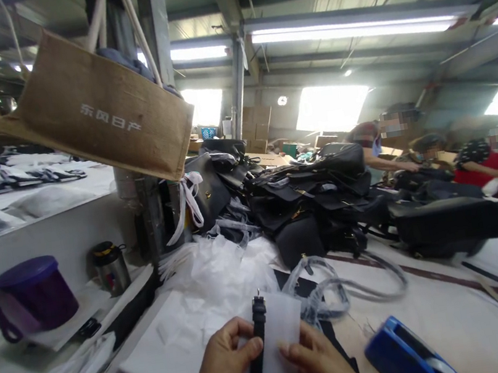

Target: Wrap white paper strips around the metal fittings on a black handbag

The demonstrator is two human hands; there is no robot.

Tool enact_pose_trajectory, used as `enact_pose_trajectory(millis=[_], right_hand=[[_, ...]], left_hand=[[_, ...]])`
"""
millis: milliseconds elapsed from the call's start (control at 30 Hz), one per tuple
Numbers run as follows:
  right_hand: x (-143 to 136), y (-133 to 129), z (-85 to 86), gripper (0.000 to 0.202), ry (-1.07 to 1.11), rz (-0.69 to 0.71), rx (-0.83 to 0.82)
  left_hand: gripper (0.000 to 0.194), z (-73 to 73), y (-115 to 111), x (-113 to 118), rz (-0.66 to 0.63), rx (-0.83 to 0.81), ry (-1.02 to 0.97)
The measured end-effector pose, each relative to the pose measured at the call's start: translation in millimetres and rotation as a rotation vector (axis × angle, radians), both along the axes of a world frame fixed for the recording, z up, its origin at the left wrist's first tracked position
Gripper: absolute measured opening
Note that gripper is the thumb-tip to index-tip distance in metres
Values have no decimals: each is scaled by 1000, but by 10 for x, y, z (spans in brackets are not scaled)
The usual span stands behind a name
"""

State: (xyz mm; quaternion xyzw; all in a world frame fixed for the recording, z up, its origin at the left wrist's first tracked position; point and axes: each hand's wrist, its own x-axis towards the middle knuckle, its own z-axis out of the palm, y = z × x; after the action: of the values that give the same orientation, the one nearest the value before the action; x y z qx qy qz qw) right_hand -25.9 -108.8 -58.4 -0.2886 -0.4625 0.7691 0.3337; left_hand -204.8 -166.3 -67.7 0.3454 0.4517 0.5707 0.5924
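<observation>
In the head view, both bare hands are at work low in the middle of the frame, above the worktable [479, 317]. The left hand [226, 364] grips a black strap [256, 354], its thumb pressed on the near face; the strap stands tilted, with a metal buckle [259, 301] at its upper end. The right hand [319, 360] pinches a whitish translucent sheet [280, 331] that lies flat behind and beside the strap, the thumb on its front. The clearest writing is on the brown bag [103, 118] hanging at upper left by pale handles: four white Chinese characters, 东风日产, the name of Dongfeng Nissan, running down at a slant along its side. On the ledge at left stand a purple lidded tub [36, 299] and a metal flask [112, 269] with a small red and blue mark, too blurred to read. Beyond the hands lie crumpled white paper [224, 271], a plastic-wrapped strap [326, 296] in loops, and a large pile of black bags [311, 196] with gold-coloured fittings whose markings are too small to read. A blue tape dispenser-like object [409, 352] sits near the right hand. A wall clock [282, 100] hangs far back, its numerals illegible, and people work at right.
</observation>
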Motion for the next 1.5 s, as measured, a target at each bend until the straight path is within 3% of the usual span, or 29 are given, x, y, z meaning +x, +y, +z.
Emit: enact_pose_trajectory(millis=[133,267,467,567,767,867,967,1067,1200,1233,1367,1433,1500], right_hand=[[-75,-11,135,54,95,58,-92],[-114,53,218,52,104,58,-70],[-97,153,28,59,144,107,-73],[-79,146,-8,58,166,60,-70],[-109,34,211,46,226,14,-77],[-138,11,237,46,233,-11,-88],[-153,37,170,46,193,-78,-82],[-139,98,57,41,109,-200,-71],[-90,166,-57,41,-1,-315,-60],[-78,170,-62,42,-24,-330,-45],[-21,155,46,58,-134,-366,93],[22,158,156,68,-218,-339,163],[70,181,269,63,-307,-276,244]], left_hand=[[25,-19,9,17,-71,141,39],[27,27,24,4,-157,221,127],[34,71,49,-54,-90,258,325],[49,89,55,-45,-100,284,306],[53,205,75,-6,-142,262,332],[59,289,98,-17,-234,233,369],[64,343,116,-27,-312,217,409],[74,336,114,-19,-277,192,418],[101,286,90,3,-251,84,140],[98,286,82,9,-276,35,62],[50,326,64,41,-378,-148,-159],[44,310,77,53,-372,-153,-198],[46,253,104,57,-367,-135,-176]])
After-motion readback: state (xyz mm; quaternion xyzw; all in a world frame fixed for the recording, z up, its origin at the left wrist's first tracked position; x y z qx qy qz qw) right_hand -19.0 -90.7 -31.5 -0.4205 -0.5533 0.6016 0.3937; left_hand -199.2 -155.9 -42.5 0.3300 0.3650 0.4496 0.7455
